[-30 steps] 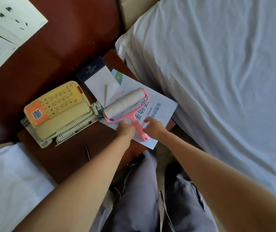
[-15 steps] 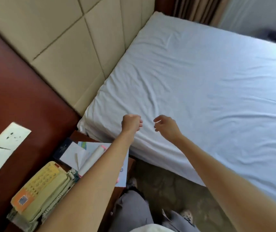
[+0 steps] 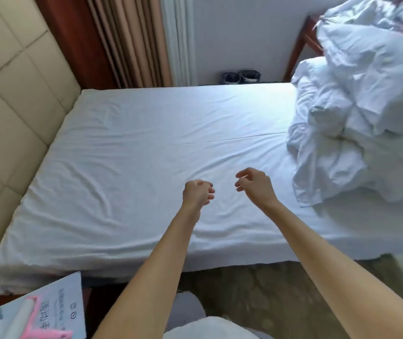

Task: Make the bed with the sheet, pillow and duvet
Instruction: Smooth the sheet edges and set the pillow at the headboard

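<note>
The white sheet (image 3: 134, 155) lies spread flat over the mattress, softly creased, beneath both hands. The left hand (image 3: 196, 193) is balled into a fist with nothing in it. Just beside it, the right hand (image 3: 255, 185) has loosely curved fingers and also holds nothing. Right of the right hand, a puffy white duvet (image 3: 342, 123) sits in a crumpled heap. Well left of the left hand is the padded beige headboard (image 3: 4, 94).
</note>
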